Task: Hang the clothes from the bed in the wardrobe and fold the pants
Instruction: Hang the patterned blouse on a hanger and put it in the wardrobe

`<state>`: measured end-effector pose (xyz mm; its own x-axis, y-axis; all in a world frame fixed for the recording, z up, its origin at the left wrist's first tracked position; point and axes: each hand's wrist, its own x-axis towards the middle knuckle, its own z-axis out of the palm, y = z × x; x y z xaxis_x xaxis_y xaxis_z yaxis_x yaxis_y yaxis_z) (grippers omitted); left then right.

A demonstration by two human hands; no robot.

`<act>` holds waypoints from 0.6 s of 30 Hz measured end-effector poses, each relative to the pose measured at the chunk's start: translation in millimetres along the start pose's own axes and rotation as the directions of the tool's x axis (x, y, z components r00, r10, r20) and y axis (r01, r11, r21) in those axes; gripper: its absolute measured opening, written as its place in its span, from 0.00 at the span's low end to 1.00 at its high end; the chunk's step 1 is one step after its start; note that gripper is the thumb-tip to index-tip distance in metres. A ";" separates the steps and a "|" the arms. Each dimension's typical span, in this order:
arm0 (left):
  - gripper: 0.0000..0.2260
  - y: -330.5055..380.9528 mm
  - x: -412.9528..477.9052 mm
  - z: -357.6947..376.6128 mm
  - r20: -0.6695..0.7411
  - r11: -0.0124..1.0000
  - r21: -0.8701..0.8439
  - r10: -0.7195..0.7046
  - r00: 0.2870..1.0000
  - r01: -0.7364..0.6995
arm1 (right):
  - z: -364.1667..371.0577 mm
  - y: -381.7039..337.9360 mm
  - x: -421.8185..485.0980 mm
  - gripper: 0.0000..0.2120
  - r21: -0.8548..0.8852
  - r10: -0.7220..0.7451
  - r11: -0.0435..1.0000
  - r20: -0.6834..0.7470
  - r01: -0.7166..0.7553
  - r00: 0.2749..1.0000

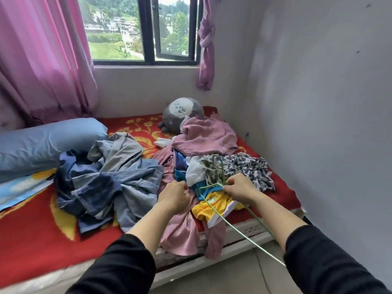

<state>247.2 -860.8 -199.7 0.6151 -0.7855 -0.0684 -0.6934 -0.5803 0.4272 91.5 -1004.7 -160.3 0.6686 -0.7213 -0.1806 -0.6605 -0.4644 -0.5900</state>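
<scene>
At the bed's near edge, our left hand curls its fingers round a pink garment while our right hand pinches the green hanger; we should open the neckline wide before threading it.

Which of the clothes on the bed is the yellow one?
The small yellow garment at the near edge of the bed, under the green hanger that the right hand holds. The left hand grips a pink garment; the others are pink, blue or spotted.

head cam | looks forward-down | close over bed | single view
</scene>
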 end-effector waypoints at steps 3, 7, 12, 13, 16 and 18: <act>0.16 13.3 68.3 11.1 0.056 1.000 0.005 0.025 0.998 -0.025 | -17.7 23.6 51.5 0.13 0.004 0.079 0.997 -0.022 -0.079 0.997; 0.16 42.7 144.4 37.5 0.119 0.997 -0.001 0.079 0.990 -0.079 | -40.9 61.9 112.8 0.12 0.009 0.193 0.981 -0.053 -0.193 0.980; 0.13 87.8 236.6 88.2 0.149 0.990 0.015 0.134 0.980 -0.138 | -71.7 127.2 196.5 0.19 -0.060 0.276 0.957 -0.121 -0.285 0.954; 0.12 97.3 255.3 100.2 0.156 0.990 0.020 0.138 0.978 -0.143 | -78.2 142.2 215.1 0.19 -0.062 0.282 0.955 -0.129 -0.292 0.951; 0.13 125.8 315.0 141.1 0.188 0.992 0.027 0.114 0.975 -0.121 | -99.0 189.3 276.2 0.20 -0.070 0.297 0.949 -0.125 -0.307 0.947; 0.15 143.2 353.6 171.1 0.211 0.996 0.035 0.075 0.975 -0.085 | -111.8 222.9 319.4 0.19 -0.072 0.293 0.950 -0.131 -0.304 0.947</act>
<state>301.2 -1258.5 -317.0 0.4681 -0.8546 -0.2246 -0.7558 -0.5189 0.3993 119.6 -1396.1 -261.5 0.3946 -0.8868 -0.2407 -0.8554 -0.2589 -0.4486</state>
